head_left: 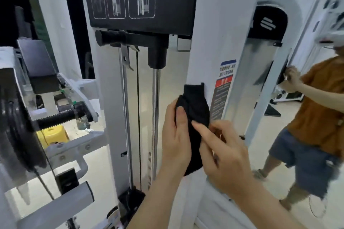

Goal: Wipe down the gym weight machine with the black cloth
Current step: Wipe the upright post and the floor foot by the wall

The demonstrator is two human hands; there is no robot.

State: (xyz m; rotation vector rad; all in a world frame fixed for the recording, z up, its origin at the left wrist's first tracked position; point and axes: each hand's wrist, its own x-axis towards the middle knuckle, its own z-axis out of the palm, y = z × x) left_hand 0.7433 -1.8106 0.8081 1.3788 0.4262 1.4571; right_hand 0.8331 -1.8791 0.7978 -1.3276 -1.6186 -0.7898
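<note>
Both hands are meeting low in front of me: I'm pinching the black cloth [193,117] with my left hand [176,135], and my right hand [223,152] is gripping its other side, forefinger extended. Cloth is hanging lengthwise, upper end touching the weight machine's white upright [208,42] just beyond.

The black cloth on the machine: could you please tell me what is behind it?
The black cloth lies against the machine's white upright panel, beside the warning sticker. The left hand and right hand hold it; the panel surface beneath is hidden.
</note>
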